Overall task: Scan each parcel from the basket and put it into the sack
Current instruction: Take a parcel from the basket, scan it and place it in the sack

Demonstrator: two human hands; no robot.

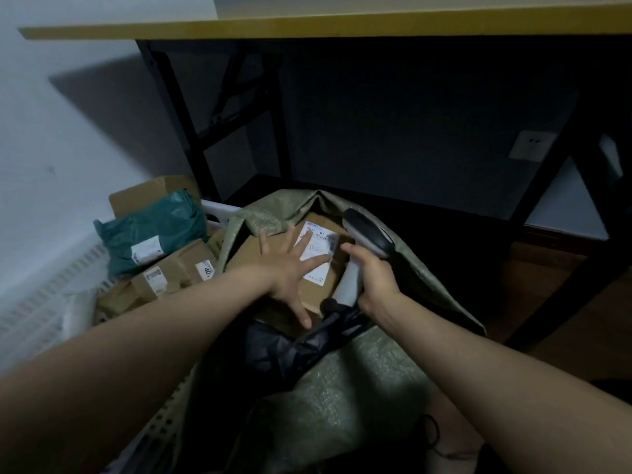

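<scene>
A brown cardboard parcel point(253, 258) with a white shipping label lies inside the open mouth of the green woven sack point(355, 378). My left hand point(292, 268) presses flat on the parcel with fingers spread, some across the label. My right hand point(374, 280) grips the white handle of a barcode scanner point(367, 234), whose dark head hangs above the parcel's right edge. A black plastic bag point(290, 347) lies in the sack just below the parcel. To the left, the white basket point(222, 210) holds a green mailer point(154, 230) and several cardboard parcels point(171, 271).
A yellow-topped table point(342, 23) with black folding legs stands right behind the sack. A white wall runs along the left, and a wall socket point(531, 145) shows under the table. Wooden floor lies to the right.
</scene>
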